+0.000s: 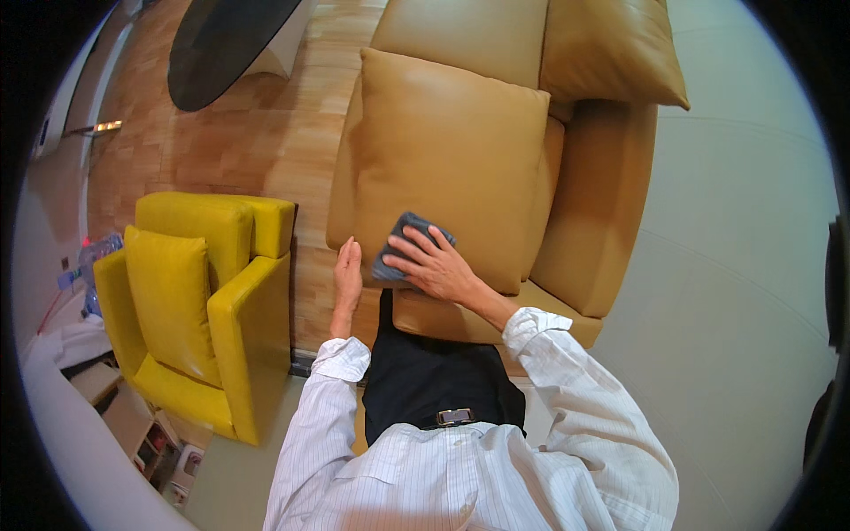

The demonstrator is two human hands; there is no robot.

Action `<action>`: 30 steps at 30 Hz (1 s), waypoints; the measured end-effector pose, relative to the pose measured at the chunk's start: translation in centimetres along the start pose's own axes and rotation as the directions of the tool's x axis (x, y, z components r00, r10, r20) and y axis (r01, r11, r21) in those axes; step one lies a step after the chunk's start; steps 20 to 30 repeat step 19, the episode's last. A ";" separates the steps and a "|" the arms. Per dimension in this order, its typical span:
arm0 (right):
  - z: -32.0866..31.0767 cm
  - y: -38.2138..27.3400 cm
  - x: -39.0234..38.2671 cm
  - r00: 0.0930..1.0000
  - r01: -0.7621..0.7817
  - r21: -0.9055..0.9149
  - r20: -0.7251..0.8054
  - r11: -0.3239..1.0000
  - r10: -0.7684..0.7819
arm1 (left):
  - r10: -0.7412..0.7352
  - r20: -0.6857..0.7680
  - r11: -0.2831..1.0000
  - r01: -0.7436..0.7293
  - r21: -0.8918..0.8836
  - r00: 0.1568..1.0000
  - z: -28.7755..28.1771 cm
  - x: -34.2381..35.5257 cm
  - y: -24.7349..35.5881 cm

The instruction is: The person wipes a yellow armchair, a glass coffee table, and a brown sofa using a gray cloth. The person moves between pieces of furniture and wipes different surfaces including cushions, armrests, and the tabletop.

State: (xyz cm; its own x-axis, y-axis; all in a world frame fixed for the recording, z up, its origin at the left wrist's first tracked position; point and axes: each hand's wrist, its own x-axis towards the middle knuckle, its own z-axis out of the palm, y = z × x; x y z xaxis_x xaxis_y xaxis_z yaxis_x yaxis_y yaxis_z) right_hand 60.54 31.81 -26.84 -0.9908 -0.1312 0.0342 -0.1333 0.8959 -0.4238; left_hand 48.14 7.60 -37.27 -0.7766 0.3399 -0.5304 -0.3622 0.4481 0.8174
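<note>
A folded dark grey cloth [394, 255] lies on the near left corner of a large tan leather cushion [452, 159]. My right hand [436, 265] is laid over the cloth with its fingers spread, pressing it against the leather. The cushion rests on the seat of a tan leather sofa [496, 317]. To the left, beside the sofa's front edge, my left hand [348, 279] is held with its fingers stretched out and nothing in it. Whether it touches the sofa, I cannot tell.
A yellow armchair [252, 327] with a yellow cushion [173, 301] stands at left. Beyond it is a dark oval table [226, 49] on a wooden floor [221, 150]. Another tan cushion [611, 53] leans at the sofa's far right. Plastic bottles [99, 257] stand behind the armchair.
</note>
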 end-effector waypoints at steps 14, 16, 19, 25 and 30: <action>-1.4 3.0 3.3 0.853 -0.406 0.157 -0.289 0.900 0.435 | 0.292 0.085 0.858 -0.300 0.416 0.953 5.8 -0.2 9.3; -2.1 5.0 5.0 0.793 -0.486 0.169 -0.328 0.858 0.514 | 0.278 0.090 0.863 -0.290 0.413 0.956 6.5 -0.5 9.2; -2.7 6.6 5.9 0.756 -0.528 0.161 -0.358 0.834 0.548 | 0.271 0.090 0.856 -0.283 0.433 0.958 7.0 -0.8 9.4; -2.7 6.6 5.9 0.756 -0.528 0.161 -0.358 0.834 0.548 | 0.271 0.090 0.856 -0.283 0.433 0.958 7.0 -0.8 9.4; -2.7 6.6 5.9 0.756 -0.528 0.161 -0.358 0.834 0.548 | 0.271 0.090 0.856 -0.283 0.433 0.958 7.0 -0.8 9.4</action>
